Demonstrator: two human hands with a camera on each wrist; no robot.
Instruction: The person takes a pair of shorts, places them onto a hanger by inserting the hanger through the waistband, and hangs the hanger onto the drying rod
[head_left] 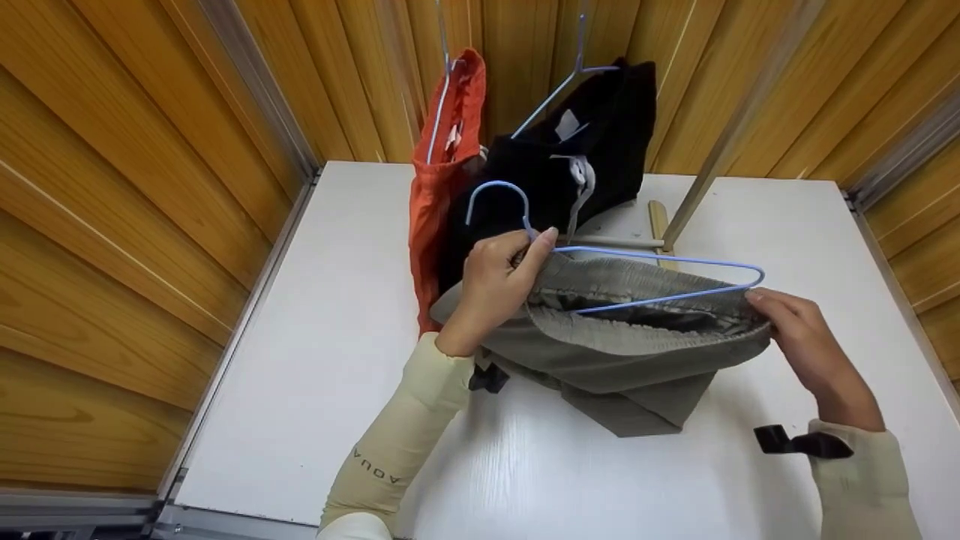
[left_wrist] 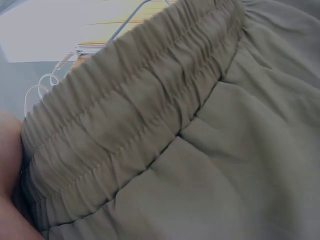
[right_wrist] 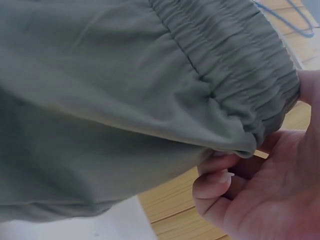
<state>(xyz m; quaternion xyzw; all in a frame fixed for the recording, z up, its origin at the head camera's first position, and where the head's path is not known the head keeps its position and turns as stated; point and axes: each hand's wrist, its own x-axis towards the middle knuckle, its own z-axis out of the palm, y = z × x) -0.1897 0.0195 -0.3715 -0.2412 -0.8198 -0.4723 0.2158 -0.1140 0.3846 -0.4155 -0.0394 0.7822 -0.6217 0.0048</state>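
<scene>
A blue wire hanger (head_left: 660, 257) sits partly inside the waistband opening of grey-green elastic-waist pants (head_left: 637, 375). My left hand (head_left: 495, 281) grips the hanger just below its hook, together with the near end of the waistband. At the opposite end, the thumb and fingers of my right hand (head_left: 806, 337) pinch the waistband, close to the hanger's right corner. The right wrist view shows the curled fingers of that hand (right_wrist: 270, 185) under the gathered edge of the pants (right_wrist: 125, 100). Gathered elastic (left_wrist: 135, 100) fills much of the left wrist view.
Behind my left hand hang a red garment (head_left: 431, 217) and a black garment (head_left: 630, 142) with a white drawstring, both on wire hangers. A rack post with a base (head_left: 701, 184) stands on the white table (head_left: 300, 375). Wood-panelled walls (head_left: 97, 187) enclose the back and sides.
</scene>
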